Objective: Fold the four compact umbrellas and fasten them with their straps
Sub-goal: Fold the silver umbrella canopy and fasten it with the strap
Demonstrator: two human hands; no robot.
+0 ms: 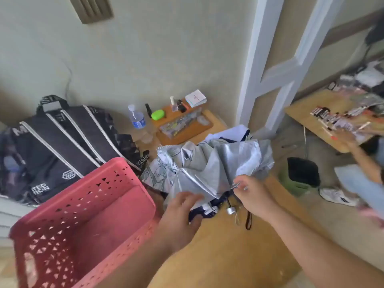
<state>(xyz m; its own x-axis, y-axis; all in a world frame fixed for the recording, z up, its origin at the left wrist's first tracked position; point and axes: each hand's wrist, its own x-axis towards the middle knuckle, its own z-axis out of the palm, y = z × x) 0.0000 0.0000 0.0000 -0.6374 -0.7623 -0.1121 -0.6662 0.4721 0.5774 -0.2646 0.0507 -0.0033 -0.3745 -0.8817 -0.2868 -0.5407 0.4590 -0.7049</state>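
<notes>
Silver umbrella (216, 165) lay loose at frame centre, beside pink basket (83, 215). Right hand (251, 194) pinched rib tips; left hand (182, 206) rested with relaxed fingers on canopy edge. Best way probably: gather all ribs evenly, smooth folds one direction, then wrap strap.

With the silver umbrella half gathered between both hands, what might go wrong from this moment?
1. The right hand pinches thin metal rib tips at the edge of the silver printed umbrella canopy; a rib may bend or nip a finger.
2. The left hand only touches loose fabric, so the pleats may bunch unevenly, and the strap might not close.
3. The black wrist cord dangles below the canopy and may snag.
</notes>
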